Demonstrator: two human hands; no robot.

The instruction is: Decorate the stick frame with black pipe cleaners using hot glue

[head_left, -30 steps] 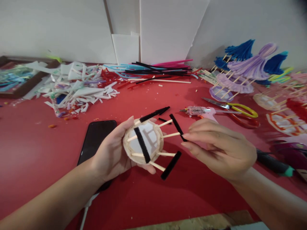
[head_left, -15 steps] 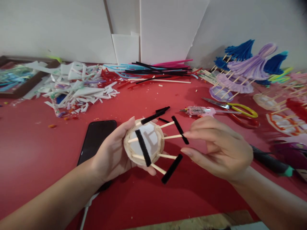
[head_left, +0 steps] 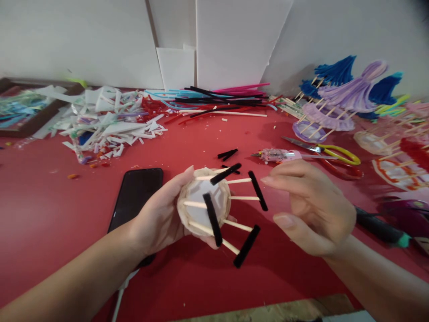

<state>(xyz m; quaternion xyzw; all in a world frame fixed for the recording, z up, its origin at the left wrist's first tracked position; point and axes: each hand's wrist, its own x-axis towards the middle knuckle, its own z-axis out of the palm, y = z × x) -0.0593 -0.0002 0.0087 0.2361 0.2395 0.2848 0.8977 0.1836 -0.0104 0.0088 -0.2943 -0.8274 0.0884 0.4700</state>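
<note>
Crowding the left: black rectangular phone [head_left: 136, 197]. Left hand [head_left: 161, 210] clamped on round cream-rimmed white base [head_left: 197, 194], held above red tabletop [head_left: 187, 281] — probably so its pale wooden sticks [head_left: 246, 198], joined at the tips by fuzzy black strips [head_left: 258, 191], face the right hand [head_left: 313, 205]. That one: thumb and fingers apart, nothing gripped — pink glue gun [head_left: 276, 155], yellow-handled metal scissors [head_left: 315, 147] just beyond.
</note>
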